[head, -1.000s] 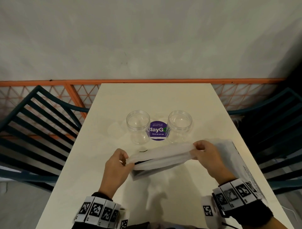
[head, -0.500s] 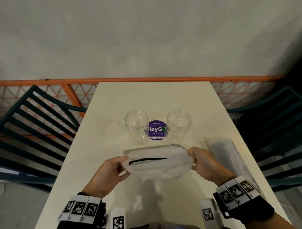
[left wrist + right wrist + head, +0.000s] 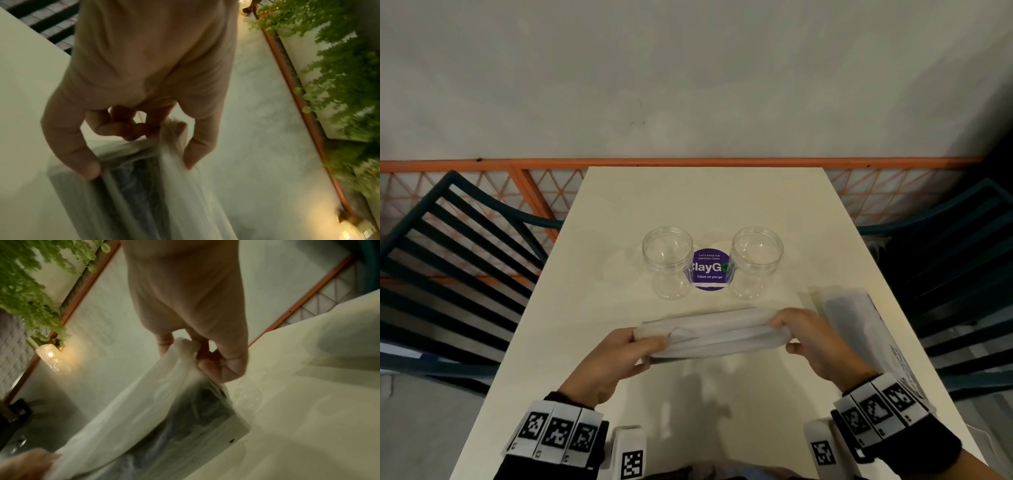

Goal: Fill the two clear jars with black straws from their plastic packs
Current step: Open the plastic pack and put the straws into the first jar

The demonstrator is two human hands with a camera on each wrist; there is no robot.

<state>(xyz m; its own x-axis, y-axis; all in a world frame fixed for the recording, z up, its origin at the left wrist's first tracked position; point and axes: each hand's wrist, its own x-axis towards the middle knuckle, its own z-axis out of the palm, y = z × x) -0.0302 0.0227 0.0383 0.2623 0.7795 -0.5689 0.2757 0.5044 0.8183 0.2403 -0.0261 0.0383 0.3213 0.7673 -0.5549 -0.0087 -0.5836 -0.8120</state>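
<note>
Two clear jars stand open and empty mid-table, the left jar (image 3: 668, 262) and the right jar (image 3: 756, 261). In front of them I hold a frosted plastic pack of straws (image 3: 717, 332) stretched sideways above the table. My left hand (image 3: 635, 346) grips its left end and my right hand (image 3: 792, 334) grips its right end. Both wrist views show the pack (image 3: 131, 186) (image 3: 164, 410) with dark straws dim through the film, fingers (image 3: 131, 128) (image 3: 211, 368) curled on its edge. A second pack (image 3: 859, 325) lies flat at the table's right.
A purple round sticker (image 3: 709, 272) sits on the cream table (image 3: 705, 198) between the jars. Dark slatted chairs stand left (image 3: 448, 260) and right (image 3: 962, 274). An orange rail (image 3: 688, 162) and a grey wall lie beyond the far edge.
The pack's mouth, pulled wide half a second ago with a dark slit showing, is now drawn flat and taut between my hands. Both hands moved slightly apart.
</note>
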